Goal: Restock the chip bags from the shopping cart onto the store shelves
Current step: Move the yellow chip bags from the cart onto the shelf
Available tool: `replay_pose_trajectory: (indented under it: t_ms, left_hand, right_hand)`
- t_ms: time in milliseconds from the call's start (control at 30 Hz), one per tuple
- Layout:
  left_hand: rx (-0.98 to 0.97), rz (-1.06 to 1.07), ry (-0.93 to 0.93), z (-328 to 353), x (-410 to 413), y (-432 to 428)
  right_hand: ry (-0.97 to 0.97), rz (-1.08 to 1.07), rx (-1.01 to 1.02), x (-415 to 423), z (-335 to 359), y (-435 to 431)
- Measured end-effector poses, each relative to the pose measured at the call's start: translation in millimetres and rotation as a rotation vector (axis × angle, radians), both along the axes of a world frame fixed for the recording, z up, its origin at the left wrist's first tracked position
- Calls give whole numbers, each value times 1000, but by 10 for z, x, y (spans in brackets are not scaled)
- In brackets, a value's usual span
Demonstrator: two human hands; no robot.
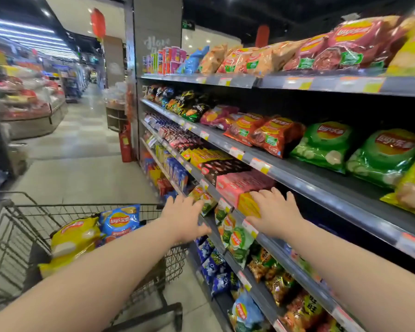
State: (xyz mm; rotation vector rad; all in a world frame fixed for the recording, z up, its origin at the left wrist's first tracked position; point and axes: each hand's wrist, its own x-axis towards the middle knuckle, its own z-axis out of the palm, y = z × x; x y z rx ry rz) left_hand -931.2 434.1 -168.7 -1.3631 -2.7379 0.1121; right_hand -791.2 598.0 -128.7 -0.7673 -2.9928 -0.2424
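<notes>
A wire shopping cart point(22, 226) stands at the lower left with a yellow chip bag point(73, 238) and a blue chip bag point(120, 220) inside. The store shelves point(321, 178) run along the right, stocked with green chip bags point(326, 144), red ones point(273, 135) and others. My left hand point(183, 220) reaches out with fingers spread between the cart and the shelf edge, holding nothing. Over the shelf front, my right hand point(274, 213) is open with fingers spread and rests against a yellow box point(247, 203) beside pink boxes point(240, 183).
The aisle floor runs ahead on the left toward display counters point(31, 111). A red fire extinguisher point(125, 144) stands at the shelf's far end by a grey pillar point(157, 32). Lower shelves hold hanging green and blue snack bags point(237, 240).
</notes>
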Motion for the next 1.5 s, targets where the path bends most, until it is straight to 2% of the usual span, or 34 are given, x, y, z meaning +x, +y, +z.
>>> replay_pose_trajectory:
  t_ms: [433,633,933,1100,1267,1500]
  left_hand:
    - [-87,353,-46,-538,-2123,-1938]
    - [-115,473,-60,-766,-2821,-2587]
    - [-93,581,-265,-1359,-3207,-2874]
    - [-14,737,-410,-1685,-3497,-3003]
    - [23,875,-566,-2080,-3735,-2968]
    - [103,1001,-843,-2650,-3887,-2755]
  right_hand:
    - [-110,277,-104,-2454,-643,-1374]
    - [-180,369,-165,-3260,-944,-1803]
    - [-289,464,-189,-4244,-1435,-2001]
    - [-341,529,-224,-4854,-1709,-2015]
    - [-416,566,-317,-5441,-2046,-1968]
    - [-500,497,-531,-5992,-2643,-1918]
